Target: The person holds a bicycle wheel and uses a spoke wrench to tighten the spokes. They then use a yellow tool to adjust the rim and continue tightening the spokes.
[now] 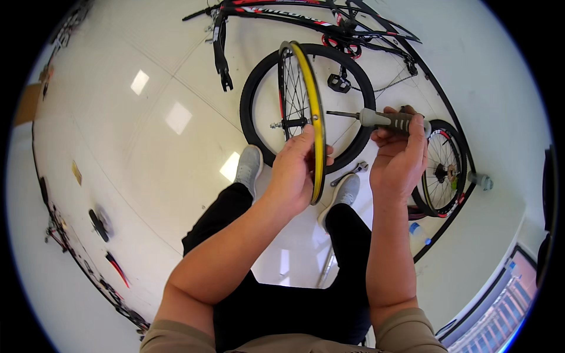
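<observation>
Spoked bicycle wheel rim with yellow rim tape stands upright, edge-on, centre of view. Left hand closed around its near lower edge, thumb on right face, fingers on left. Right hand just right of rim, wrapped shut on grey-handled screwdriver, shaft pointing left toward rim, tip just short of it. Black rubber tyre lies flat on white floor beyond. Black-red bicycle frame far, 1 spoked wheel right.

A black tyre lies on the white floor beside a bicycle frame (black and red).
</observation>
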`<state>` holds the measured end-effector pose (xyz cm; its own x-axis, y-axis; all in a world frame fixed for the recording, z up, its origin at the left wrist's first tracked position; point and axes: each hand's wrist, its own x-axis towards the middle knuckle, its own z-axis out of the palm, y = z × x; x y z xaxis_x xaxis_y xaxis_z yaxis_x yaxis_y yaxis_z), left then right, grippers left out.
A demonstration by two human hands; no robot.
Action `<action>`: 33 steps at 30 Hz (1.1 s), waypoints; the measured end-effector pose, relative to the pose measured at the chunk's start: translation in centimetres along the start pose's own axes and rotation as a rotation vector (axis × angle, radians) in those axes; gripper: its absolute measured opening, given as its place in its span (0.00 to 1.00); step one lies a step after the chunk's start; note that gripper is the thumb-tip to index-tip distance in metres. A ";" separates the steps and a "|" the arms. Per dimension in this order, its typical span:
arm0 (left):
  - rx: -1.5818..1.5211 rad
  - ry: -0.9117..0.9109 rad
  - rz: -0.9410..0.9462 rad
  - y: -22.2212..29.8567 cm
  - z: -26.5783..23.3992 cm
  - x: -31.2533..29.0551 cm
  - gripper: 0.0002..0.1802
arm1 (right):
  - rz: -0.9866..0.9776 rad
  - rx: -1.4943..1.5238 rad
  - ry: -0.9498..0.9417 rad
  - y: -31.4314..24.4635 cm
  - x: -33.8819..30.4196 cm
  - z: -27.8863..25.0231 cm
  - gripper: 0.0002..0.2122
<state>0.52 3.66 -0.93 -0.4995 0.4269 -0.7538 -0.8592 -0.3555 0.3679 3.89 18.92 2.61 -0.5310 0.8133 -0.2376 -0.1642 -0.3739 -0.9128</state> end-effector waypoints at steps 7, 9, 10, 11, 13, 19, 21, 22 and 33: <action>0.329 0.162 0.246 2.1 -0.1 0.2 0.24 | 0.524 0.361 0.082 1.6 -0.3 -1.5 0.10; 0.469 0.231 0.356 2.4 -0.2 0.7 0.27 | 0.585 0.368 0.110 1.6 -0.8 -1.1 0.10; 0.532 0.263 0.407 2.3 -0.1 0.8 0.29 | 0.586 0.371 0.095 1.7 -1.0 -1.0 0.10; 0.602 0.250 0.424 2.6 0.4 0.3 0.34 | 0.586 0.374 0.080 1.8 -1.3 -1.0 0.10; 0.737 0.268 0.591 2.8 -0.6 1.1 0.37 | 0.610 0.370 0.072 1.7 -1.8 -0.5 0.10; 0.762 0.181 0.749 4.1 -1.8 2.4 0.22 | 0.636 0.314 0.054 2.2 -2.4 -0.5 0.13; 0.791 0.187 0.740 4.3 -1.8 2.2 0.21 | 0.645 0.328 0.061 2.3 -2.3 -0.6 0.13; 0.803 0.192 0.736 4.3 -1.8 2.1 0.20 | 0.648 0.345 0.073 2.5 -2.3 -0.6 0.13; 0.704 0.174 0.695 4.9 -1.3 2.0 0.18 | 0.758 0.370 0.049 2.5 -3.4 0.1 0.11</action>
<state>-4.53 1.69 -1.41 -0.9405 0.1637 -0.2977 -0.2812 0.1168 0.9525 5.23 15.16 1.12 -0.5717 0.2987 -0.7641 -0.0442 -0.9412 -0.3348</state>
